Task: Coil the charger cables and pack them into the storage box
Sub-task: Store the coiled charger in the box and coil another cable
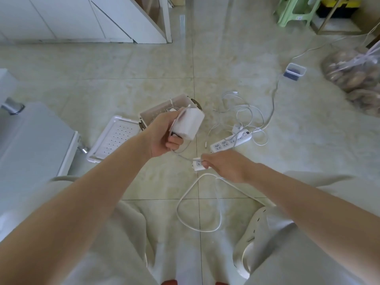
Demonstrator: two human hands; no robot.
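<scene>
Left grip holds charger (right grip pinches socket strip).

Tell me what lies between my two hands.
Head view: a thin cable runs from the charger in the left hand toward the socket block in the right hand.

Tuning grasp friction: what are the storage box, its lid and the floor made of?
The storage box looks like white matte plastic, with moulded walls. Its lid: same plastic, rows of slots. The floor: likely glazed tile, judging by glossy reflections and grout lines.

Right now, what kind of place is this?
Probably a room in someone's home: a tiled floor, white cabinets along the wall, and a green plastic stool in the corner.
</scene>
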